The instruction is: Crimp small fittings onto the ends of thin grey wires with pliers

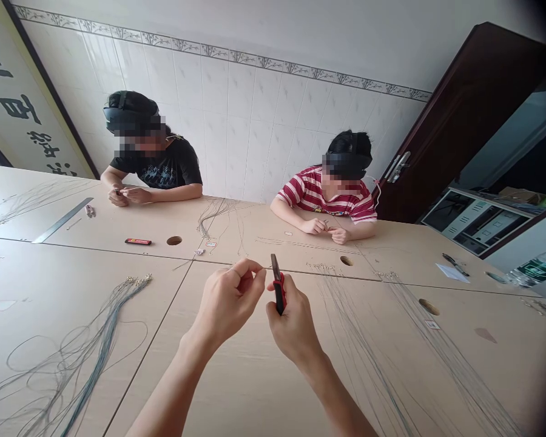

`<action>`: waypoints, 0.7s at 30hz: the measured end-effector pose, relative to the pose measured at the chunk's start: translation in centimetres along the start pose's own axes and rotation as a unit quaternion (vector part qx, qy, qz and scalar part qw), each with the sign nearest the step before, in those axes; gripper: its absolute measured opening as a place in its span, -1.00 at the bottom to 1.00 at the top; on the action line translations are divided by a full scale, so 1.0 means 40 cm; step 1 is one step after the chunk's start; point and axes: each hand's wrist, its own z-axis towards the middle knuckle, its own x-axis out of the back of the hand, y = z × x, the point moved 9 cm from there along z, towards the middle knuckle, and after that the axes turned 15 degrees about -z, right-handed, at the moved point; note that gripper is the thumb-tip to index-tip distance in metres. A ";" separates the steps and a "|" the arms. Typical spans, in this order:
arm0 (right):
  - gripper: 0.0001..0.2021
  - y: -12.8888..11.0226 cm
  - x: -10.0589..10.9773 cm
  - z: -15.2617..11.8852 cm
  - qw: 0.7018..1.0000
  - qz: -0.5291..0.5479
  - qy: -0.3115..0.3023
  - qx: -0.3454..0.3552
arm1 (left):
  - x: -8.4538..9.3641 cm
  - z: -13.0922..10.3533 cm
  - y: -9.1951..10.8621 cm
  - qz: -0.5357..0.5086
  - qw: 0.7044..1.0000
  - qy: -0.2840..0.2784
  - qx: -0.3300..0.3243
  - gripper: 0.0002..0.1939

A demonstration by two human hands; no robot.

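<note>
My left hand (232,297) is raised over the middle of the table, thumb and forefinger pinched together; whatever lies between the fingertips is too small to make out. Just to its right, my right hand (295,321) grips pliers (279,294) with red and black handles, their metal jaws pointing up. The hands are close but apart. A bundle of thin grey-blue cords (102,346) with small metallic ends lies left of my left hand. More long cords (368,346) stretch across the table to the right of my right hand.
Across the table (236,376) sit two people, one in a black shirt (166,164), one in a striped shirt (318,194), hands on the tabletop. A ruler (64,220), a red-black box (138,242), round table holes and a bottle (537,267) are also in view.
</note>
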 end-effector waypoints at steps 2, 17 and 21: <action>-0.81 -0.007 0.002 -0.002 1.000 -0.003 0.001 0.007 | -0.002 0.000 0.004 -0.004 1.000 0.003 0.003 -0.74; -0.81 -0.001 0.013 -0.018 0.999 0.005 0.016 0.028 | -0.067 -0.005 -0.032 -0.139 0.986 -0.094 0.013 -0.50; -0.81 -0.011 0.013 -0.021 0.999 0.010 0.019 0.041 | -0.062 -0.013 -0.031 -0.177 0.981 -0.071 -0.024 -0.50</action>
